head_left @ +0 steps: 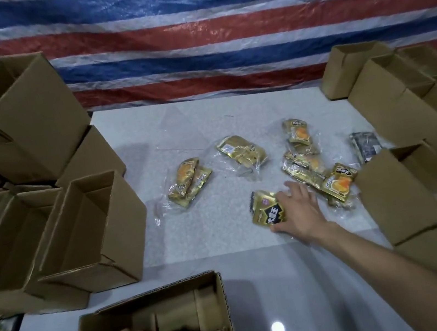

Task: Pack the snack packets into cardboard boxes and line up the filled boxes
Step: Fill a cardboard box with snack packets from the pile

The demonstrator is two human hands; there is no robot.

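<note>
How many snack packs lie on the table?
7 packs: one left, one centre, three clustered right, a dark one far right, one at the right hand. Overlaps may hide more.
</note>
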